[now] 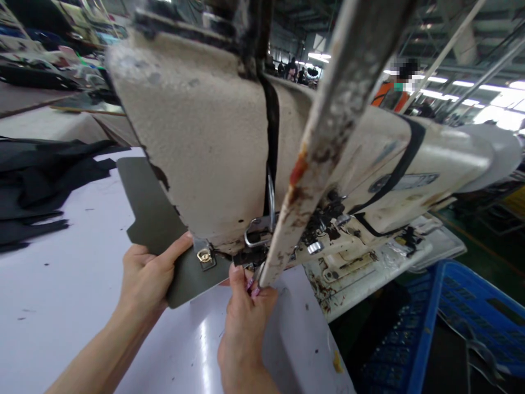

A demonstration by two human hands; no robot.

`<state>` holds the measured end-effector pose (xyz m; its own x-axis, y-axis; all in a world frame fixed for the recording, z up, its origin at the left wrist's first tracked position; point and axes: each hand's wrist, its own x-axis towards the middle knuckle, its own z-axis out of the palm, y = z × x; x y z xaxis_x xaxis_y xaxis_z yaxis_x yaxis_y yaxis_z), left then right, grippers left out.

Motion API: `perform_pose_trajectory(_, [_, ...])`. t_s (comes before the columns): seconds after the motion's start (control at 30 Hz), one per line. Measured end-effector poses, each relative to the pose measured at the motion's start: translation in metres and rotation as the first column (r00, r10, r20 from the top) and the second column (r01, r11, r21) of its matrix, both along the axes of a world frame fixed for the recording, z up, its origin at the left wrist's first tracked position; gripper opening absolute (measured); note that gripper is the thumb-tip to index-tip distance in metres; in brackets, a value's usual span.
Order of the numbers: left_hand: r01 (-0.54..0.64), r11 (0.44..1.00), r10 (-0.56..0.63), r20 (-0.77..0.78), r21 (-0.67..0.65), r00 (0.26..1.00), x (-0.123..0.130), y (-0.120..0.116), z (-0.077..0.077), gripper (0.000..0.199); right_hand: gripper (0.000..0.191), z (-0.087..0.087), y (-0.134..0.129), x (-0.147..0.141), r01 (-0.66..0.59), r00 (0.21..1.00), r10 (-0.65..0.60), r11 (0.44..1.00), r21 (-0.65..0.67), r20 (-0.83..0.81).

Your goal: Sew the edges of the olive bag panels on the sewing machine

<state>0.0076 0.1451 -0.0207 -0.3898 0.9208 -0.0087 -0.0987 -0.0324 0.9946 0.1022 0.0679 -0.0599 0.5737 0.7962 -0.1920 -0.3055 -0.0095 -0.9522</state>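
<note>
grey fabric panel [153, 219] with a metal buckle [205, 257] is clamped in my left grip [150, 276], held off the desk [61, 290] and against the sewing machine head [197, 137], so my right grip [246, 323] can pinch closed at its edge, on something hidden.

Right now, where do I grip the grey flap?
Grip the grey flap along its lower edge below the metal clasp, from the near side, by the left hand: that edge hangs free over the white table, while the top end sits beside the tilted sewing machine head.
</note>
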Motion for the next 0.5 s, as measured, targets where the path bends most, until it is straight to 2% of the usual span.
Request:
perform_pose_trajectory(0.33, [-0.030, 1.000, 0.031, 0.090, -0.010, 0.995, 0.004, -0.012, -0.010, 0.060, 0.043, 0.007, -0.002, 0.002, -0.017, 0.999, 0.017, 1.000, -0.018, 0.036])
perform_pose_trajectory(0.5, [-0.085, 0.996, 0.084, 0.066, 0.003, 0.994, 0.002, -0.019, -0.014, 0.054, 0.043, 0.007, -0.001, 0.002, -0.017, 0.999, 0.017, 1.000, 0.009, 0.047])
